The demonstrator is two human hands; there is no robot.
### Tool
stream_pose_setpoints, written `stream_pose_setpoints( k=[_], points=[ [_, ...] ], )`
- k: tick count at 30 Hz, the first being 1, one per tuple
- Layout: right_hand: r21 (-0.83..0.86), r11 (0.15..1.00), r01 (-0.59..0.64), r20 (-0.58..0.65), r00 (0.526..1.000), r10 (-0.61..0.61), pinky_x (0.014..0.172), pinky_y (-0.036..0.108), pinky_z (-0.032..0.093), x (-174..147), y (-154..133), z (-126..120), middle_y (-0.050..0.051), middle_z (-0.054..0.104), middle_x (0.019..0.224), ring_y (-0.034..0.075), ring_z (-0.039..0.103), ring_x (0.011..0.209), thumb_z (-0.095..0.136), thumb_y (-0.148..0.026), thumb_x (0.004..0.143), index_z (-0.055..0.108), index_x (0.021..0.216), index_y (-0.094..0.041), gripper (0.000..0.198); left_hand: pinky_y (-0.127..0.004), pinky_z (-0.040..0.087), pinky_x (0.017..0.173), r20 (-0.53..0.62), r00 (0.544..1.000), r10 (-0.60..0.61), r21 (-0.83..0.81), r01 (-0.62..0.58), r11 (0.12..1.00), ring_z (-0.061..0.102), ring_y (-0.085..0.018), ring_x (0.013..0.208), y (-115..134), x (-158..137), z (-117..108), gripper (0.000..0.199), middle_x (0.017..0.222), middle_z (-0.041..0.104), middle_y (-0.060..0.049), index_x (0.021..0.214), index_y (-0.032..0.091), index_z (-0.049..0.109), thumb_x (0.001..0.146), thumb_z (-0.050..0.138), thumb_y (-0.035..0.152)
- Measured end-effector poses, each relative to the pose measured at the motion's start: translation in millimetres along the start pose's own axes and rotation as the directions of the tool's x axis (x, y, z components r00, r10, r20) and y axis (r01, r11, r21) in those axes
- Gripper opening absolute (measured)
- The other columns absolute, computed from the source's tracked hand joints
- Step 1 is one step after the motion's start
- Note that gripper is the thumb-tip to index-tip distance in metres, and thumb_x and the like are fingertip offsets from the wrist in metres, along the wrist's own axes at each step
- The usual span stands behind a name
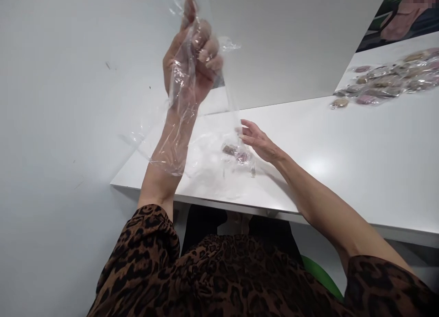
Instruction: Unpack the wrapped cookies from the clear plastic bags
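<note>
At the left of the frame is a plain grey floor with a few small specks. Left of centre, the person's left hand is raised near the top edge, fingers curled in and thumb pointing up. Thin clear plastic drapes across this hand and forearm; I cannot tell whether the fingers grip it or sit inside it. Near the centre, below and to the right of the left hand, small wrapped pieces, brown and pinkish, show over a white table; whether they lie inside the plastic is unclear. Just right of them is the right hand, loosely open, fingertips at the plastic's edge, with no firm hold visible. In the upper right, more wrapped pieces lie heaped, beside part of another person.
</note>
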State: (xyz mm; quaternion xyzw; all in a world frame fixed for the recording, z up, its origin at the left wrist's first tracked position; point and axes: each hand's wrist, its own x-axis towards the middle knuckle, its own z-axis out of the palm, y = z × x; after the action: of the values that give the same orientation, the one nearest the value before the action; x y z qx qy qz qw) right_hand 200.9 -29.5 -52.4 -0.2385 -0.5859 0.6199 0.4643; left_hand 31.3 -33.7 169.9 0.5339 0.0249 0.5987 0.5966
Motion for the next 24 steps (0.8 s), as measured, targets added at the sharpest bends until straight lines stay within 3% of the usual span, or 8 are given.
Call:
stream_pose_setpoints(
  k=[5, 7, 10, 12, 15, 18, 21, 24],
  points=[
    [0.137, 0.988, 0.076, 0.155, 0.983, -0.097, 0.123, 0.057, 0.036, -10.9, -16.8, 8.2, 0.009, 0.061, 0.15, 0.031, 0.05, 0.145, 0.086, -0.063, 0.068, 0.045, 0.153, -0.035, 0.098, -0.024, 0.028, 0.053, -0.078, 0.993, -0.091, 0.226, 0.107, 0.968, 0.037, -0.009, 0.051, -32.0, -9.9, 27.1, 0.055, 0.076, 0.032, 0.0, 0.107, 0.025, 0.059, 0.109, 0.005, 0.028],
    [0.186, 0.979, 0.08, 0.185, 0.976, -0.115, 0.119, 0.053, 0.041, -14.3, -20.8, 9.1, 0.007, 0.07, 0.136, 0.028, 0.06, 0.135, 0.087, -0.059, 0.07, 0.053, 0.147, -0.035, 0.087, -0.023, 0.031, 0.054, -0.11, 0.983, -0.148, 0.283, 0.174, 0.943, 0.039, -0.009, 0.051, -39.8, -18.5, 30.0, 0.052, 0.076, 0.033, 0.0, 0.106, 0.025, 0.059, 0.108, 0.007, 0.025],
    [0.202, 0.978, 0.059, 0.143, 0.986, -0.089, 0.107, 0.047, 0.051, -17.3, -25.4, 9.3, 0.004, 0.076, 0.106, 0.025, 0.071, 0.109, 0.084, -0.057, 0.077, 0.07, 0.125, -0.031, 0.056, -0.023, 0.034, 0.054, -0.151, 0.963, -0.223, 0.313, 0.26, 0.913, 0.043, -0.01, 0.051, -41.2, -31.6, 25.5, 0.032, 0.072, 0.033, 0.001, 0.103, 0.025, 0.058, 0.105, 0.027, 0.019],
    [0.211, 0.976, 0.044, 0.078, 0.995, -0.061, 0.097, 0.044, 0.056, -18.3, -29.1, 9.8, 0.005, 0.075, 0.095, 0.024, 0.072, 0.098, 0.076, -0.069, 0.08, 0.076, 0.109, -0.027, 0.051, -0.023, 0.036, 0.052, -0.185, 0.952, -0.245, 0.329, 0.295, 0.897, 0.042, -0.01, 0.049, -38.3, -37.9, 16.5, 0.023, 0.068, 0.033, 0.002, 0.099, 0.023, 0.056, 0.102, 0.034, 0.015],
    [0.211, 0.977, 0.01, 0.051, 0.998, -0.021, 0.082, 0.04, 0.058, -19.7, -35.1, 11.9, 0.008, 0.075, 0.097, 0.024, 0.071, 0.091, 0.068, -0.085, 0.075, 0.079, 0.103, -0.025, 0.067, -0.022, 0.04, 0.053, -0.294, 0.927, -0.233, 0.436, 0.347, 0.83, 0.044, -0.008, 0.049, -35.7, -44.3, -6.7, 0.018, 0.068, 0.039, 0.003, 0.099, 0.021, 0.055, 0.099, 0.039, 0.012],
    [0.128, 0.992, -0.003, 0.072, 0.997, -0.007, 0.07, 0.032, 0.053, -20.8, -37.6, 15.6, 0.005, 0.074, 0.089, 0.016, 0.064, 0.076, 0.09, -0.063, 0.066, 0.081, 0.095, -0.024, 0.049, -0.026, 0.051, 0.061, -0.42, 0.885, -0.2, 0.574, 0.429, 0.698, 0.058, -0.01, 0.059, -39.1, -54.1, -38.2, 0.013, 0.074, 0.05, 0.002, 0.111, 0.023, 0.055, 0.097, 0.053, 0.023],
    [0.074, 0.997, -0.013, 0.01, 1.0, 0.013, 0.058, 0.028, 0.043, -19.1, -35.3, 19.1, 0.001, 0.067, 0.072, 0.01, 0.052, 0.061, 0.097, -0.045, 0.062, 0.081, 0.081, -0.022, 0.034, -0.032, 0.056, 0.064, -0.529, 0.829, -0.181, 0.618, 0.522, 0.588, 0.065, -0.015, 0.065, -45.3, -75.3, -65.8, 0.037, 0.075, 0.058, 0.002, 0.123, 0.024, 0.052, 0.09, 0.068, 0.032],
    [0.127, 0.992, -0.023, -0.129, 0.991, 0.04, 0.053, 0.026, 0.04, -15.2, -30.6, 20.8, 0.001, 0.07, 0.075, 0.01, 0.054, 0.062, 0.099, -0.042, 0.057, 0.079, 0.078, -0.023, 0.035, -0.034, 0.055, 0.059, -0.57, 0.765, -0.3, 0.588, 0.635, 0.501, 0.063, -0.015, 0.057, -53.4, -107.9, -77.0, 0.052, 0.072, 0.063, 0.003, 0.126, 0.029, 0.052, 0.082, 0.079, 0.033]
  ],
)
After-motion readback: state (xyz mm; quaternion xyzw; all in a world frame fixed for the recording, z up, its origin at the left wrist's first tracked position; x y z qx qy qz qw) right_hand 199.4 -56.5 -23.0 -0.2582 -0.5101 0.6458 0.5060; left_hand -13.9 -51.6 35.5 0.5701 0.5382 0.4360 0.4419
